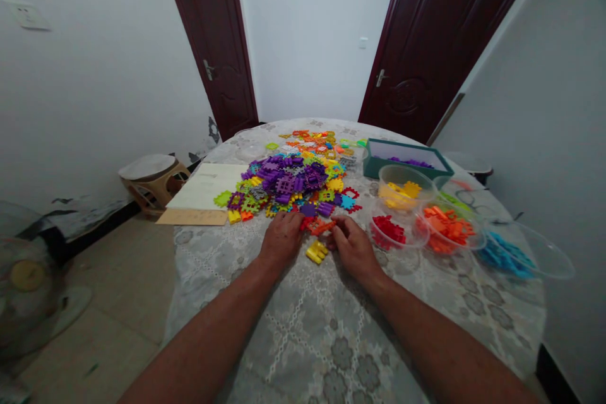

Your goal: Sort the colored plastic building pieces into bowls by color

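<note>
Both my hands are close together at the near edge of a heap of interlocking plastic building pieces point(284, 180). My right hand point(355, 245) pinches an orange building piece point(322, 227) between thumb and fingers. My left hand point(283, 238) has its fingers curled, with a red building piece point(308, 222) at their tips; the fingers partly hide it. The red and orange pieces meet or overlap, and I cannot tell whether they are joined. A yellow building piece point(317, 252) lies on the tablecloth just below, between my hands.
Clear tubs to the right hold yellow point(402, 196), red point(389, 231), orange point(447, 227) and blue point(506, 255) pieces. Behind them a green box point(374, 167) holds purple ones. Cardboard point(192, 217) and a pale sheet point(203, 186) lie left. A stool point(149, 167) and fan point(26, 278) stand beyond.
</note>
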The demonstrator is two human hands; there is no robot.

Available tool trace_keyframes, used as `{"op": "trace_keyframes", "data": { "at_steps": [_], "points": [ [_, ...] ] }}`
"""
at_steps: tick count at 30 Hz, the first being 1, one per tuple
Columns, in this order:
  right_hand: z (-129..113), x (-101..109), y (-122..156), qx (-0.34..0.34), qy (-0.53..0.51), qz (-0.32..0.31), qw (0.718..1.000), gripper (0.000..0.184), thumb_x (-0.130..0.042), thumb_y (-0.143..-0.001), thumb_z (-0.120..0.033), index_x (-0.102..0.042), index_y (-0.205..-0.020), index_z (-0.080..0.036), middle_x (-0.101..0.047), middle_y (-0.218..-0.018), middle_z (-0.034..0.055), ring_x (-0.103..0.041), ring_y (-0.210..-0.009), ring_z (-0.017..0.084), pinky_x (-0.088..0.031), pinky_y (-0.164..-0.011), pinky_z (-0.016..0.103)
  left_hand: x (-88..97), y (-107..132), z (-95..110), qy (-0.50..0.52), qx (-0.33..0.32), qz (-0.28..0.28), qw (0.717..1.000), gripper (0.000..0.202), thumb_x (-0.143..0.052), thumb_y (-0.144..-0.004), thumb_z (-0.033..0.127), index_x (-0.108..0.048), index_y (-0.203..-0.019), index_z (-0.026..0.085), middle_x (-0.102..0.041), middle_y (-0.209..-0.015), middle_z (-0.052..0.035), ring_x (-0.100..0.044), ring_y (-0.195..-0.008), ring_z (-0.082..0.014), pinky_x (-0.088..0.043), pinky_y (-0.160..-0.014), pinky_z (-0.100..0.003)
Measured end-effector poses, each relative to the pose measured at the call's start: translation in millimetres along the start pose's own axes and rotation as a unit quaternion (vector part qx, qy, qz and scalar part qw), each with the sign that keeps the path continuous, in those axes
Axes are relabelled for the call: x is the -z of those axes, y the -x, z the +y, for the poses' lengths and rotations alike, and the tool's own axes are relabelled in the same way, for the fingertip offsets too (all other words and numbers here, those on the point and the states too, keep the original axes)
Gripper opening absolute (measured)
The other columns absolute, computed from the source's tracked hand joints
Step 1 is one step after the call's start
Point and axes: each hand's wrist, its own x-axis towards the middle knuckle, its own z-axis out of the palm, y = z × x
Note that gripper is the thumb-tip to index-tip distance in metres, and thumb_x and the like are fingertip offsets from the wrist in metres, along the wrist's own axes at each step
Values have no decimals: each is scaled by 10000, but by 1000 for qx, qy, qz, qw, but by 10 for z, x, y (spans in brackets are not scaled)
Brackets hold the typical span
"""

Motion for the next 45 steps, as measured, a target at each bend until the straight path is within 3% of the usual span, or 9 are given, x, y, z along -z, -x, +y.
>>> {"op": "trace_keyframes", "data": {
  "at_steps": [6, 14, 19, 24, 30, 35, 38, 43, 45],
  "points": [
    [-126, 69, 12, -4, 68, 30, 997, 358, -539, -983, -514, -682, -1111, -212, -666, -726, -12, -613, -610, 177, -475, -591, 290, -64, -4, -92, 51, 40, 21, 998, 278, -457, -1076, 295, -691, -1178, 188, -757, -1110, -121, -677, -1031, -259, -496, -921, -362],
    [-213, 72, 0, -5, 90, 67, 994, 360, -587, -934, -514, -743, -978, -192, -726, -800, 38, -628, -735, 212, -458, -657, 310, 104, -46, -84, 182, 161, 64, 968, 203, -615, -964, 371, -710, -1038, 208, -721, -875, -62, -656, -799, -213, -473, -751, -304],
    [-206, 85, -33, -24, 68, 49, 996, 315, -628, -903, -496, -748, -876, -207, -742, -810, 32, -642, -767, 216, -474, -700, 314, 270, -136, 30, 371, 206, 56, 904, 231, -657, -920, 443, -690, -917, 215, -704, -776, -26, -621, -689, -176, -482, -650, -269],
    [-189, 88, -39, -24, 45, 39, 998, 283, -596, -927, -474, -691, -837, -223, -718, -788, 19, -638, -739, 203, -472, -665, 298, 284, -222, 268, 593, 243, -74, 764, 294, -755, -842, 466, -669, -877, 187, -704, -732, -13, -625, -603, -149, -502, -590, -256],
    [-208, 78, 8, 10, 26, -8, 1000, 227, -513, -1010, -446, -605, -968, -243, -725, -836, -1, -664, -747, 187, -498, -682, 286, 223, -247, 365, 655, 274, -101, 697, 320, -838, -775, 420, -691, -893, 161, -693, -696, -8, -621, -570, -132, -514, -563, -239],
    [-308, 134, 56, 121, 132, -58, 982, 179, -530, -1029, -360, -660, -1101, -260, -751, -960, 7, -689, -851, 181, -494, -783, 288, 211, -191, 275, 706, 322, -120, 620, 354, -885, -740, 368, -687, -953, 167, -718, -811, -12, -634, -604, -105, -526, -553, -201],
    [-376, 167, 71, 141, 156, -88, 974, 176, -560, -1029, -351, -688, -1117, -268, -765, -982, 1, -701, -864, 175, -484, -781, 281, 226, -177, 202, 701, 326, -127, 621, 346, -887, -739, 366, -687, -931, 160, -702, -777, -3, -605, -563, -90, -514, -524, -188],
    [-494, 234, 64, 73, 112, -86, 987, 187, -572, -1029, -366, -700, -1001, -234, -725, -792, -16, -667, -720, 148, -469, -673, 255, 264, -234, 72, 662, 349, -1, 664, 359, -898, -703, 377, -655, -877, 177, -702, -747, 4, -654, -602, -135, -558, -558, -233],
    [-553, 315, 37, 58, 83, -53, 993, 205, -567, -1029, -387, -688, -998, -225, -706, -769, -18, -643, -686, 139, -469, -646, 249, 272, -242, 51, 647, 344, 9, 680, 370, -892, -707, 398, -667, -898, 176, -715, -762, -7, -658, -607, -141, -552, -555, -237]
  ]
}}
